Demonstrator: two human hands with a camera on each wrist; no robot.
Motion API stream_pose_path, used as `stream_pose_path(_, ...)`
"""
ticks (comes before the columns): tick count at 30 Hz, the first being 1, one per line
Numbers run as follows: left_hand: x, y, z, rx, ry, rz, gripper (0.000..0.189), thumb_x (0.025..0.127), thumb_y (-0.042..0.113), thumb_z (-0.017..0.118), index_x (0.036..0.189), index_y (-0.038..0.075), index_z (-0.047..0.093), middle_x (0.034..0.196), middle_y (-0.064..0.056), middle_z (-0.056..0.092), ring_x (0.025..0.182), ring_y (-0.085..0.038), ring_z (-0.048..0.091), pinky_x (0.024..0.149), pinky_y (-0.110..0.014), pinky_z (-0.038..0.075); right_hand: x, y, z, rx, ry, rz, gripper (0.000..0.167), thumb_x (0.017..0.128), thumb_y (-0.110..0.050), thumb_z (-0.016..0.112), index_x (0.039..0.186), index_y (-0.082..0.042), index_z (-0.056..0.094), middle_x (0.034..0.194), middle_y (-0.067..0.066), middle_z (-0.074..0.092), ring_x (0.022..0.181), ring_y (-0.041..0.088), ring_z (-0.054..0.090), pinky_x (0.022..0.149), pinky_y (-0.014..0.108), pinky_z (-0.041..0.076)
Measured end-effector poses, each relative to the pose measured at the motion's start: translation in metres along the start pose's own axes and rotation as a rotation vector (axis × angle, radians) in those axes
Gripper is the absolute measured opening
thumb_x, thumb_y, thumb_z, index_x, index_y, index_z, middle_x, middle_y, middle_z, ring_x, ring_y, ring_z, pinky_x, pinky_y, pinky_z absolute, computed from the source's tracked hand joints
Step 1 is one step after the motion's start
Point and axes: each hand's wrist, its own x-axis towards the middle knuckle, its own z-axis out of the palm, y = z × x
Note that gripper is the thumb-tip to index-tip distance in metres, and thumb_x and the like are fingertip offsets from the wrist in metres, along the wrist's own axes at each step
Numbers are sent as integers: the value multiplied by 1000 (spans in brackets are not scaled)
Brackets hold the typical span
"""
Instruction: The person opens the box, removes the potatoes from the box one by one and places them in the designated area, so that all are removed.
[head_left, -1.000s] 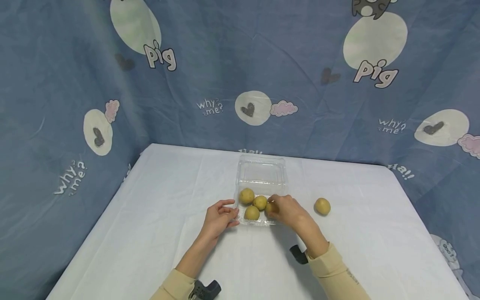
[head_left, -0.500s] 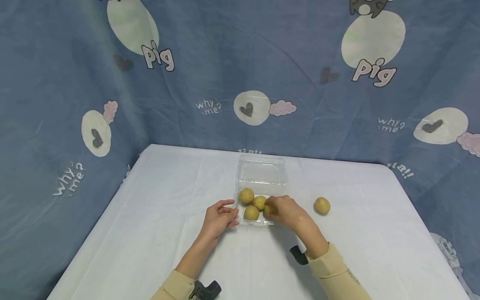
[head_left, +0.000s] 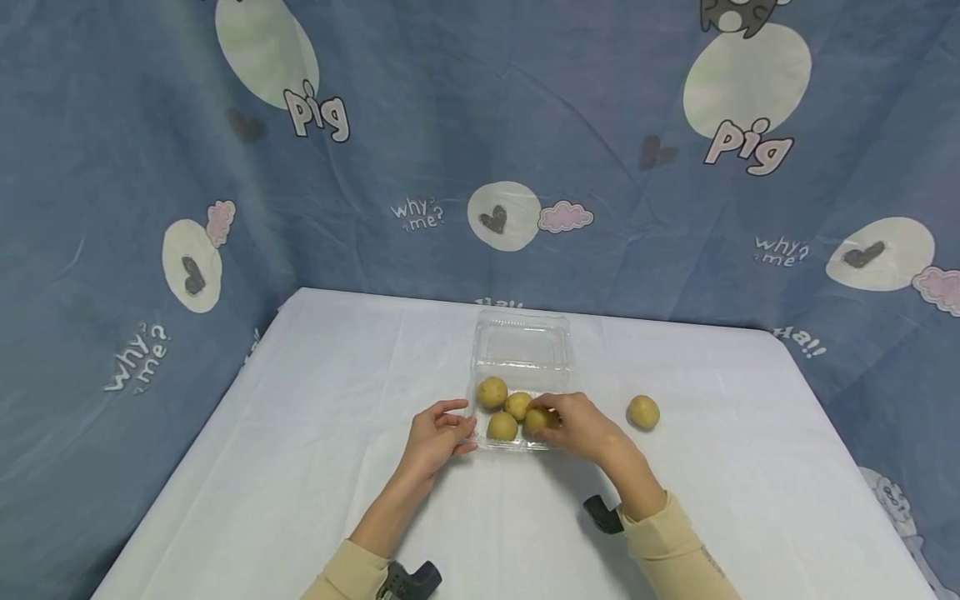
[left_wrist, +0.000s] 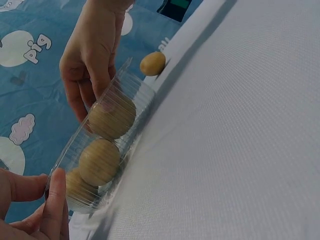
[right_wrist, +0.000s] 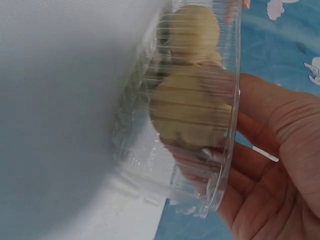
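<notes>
An open clear plastic clamshell box (head_left: 524,340) stands on the white table, its lid folded back away from me. In its base lie several round yellow fruits (head_left: 502,426); their exact kind is not plain. My left hand (head_left: 438,437) pinches the box's left rim between thumb and fingers, as the left wrist view shows. My right hand (head_left: 581,425) reaches in at the right side, thumb and fingers curled round the rightmost fruit (right_wrist: 187,107). The box wall partly blurs those fingertips. Another round yellow fruit (head_left: 643,412) lies on the table to the right of the box.
A white cloth (head_left: 300,433) covers the table. Blue printed fabric (head_left: 360,167) hangs behind it and on both sides. Black wrist mounts (head_left: 415,581) sit on both forearms, by the beige cuffs.
My right hand has drawn slightly to the right, showing more of the fruit at its fingertips, which has shifted a little left. The left hand and the box stay put.
</notes>
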Motion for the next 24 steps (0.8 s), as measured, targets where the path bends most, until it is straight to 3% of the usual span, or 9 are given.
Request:
stream_pose_path(10, -1, 1, 0, 0, 1, -4, 44, 91, 1, 67, 132, -7, 52, 87, -9, 60, 77, -14, 59, 70, -31, 62, -5, 11, 2, 191, 78, -77, 37, 86, -9, 76, 119, 0, 65, 113, 14, 68, 99, 29, 66, 84, 34, 59)
stream_pose_path(18, 0, 1, 0, 3, 4, -10, 44, 92, 1, 67, 132, -7, 52, 90, -10, 59, 78, -15, 59, 72, -32, 62, -8, 12, 1, 267, 125, -25, 39, 85, -15, 78, 121, -3, 66, 115, 9, 68, 103, 26, 66, 84, 28, 58)
stream_pose_path(24, -1, 2, 1, 14, 12, -11, 43, 91, 1, 67, 132, -5, 53, 91, -11, 59, 78, -15, 60, 72, -32, 62, -11, 14, 1, 328, 155, 23, 43, 86, -21, 78, 123, -4, 65, 116, 9, 67, 99, 25, 67, 84, 31, 58)
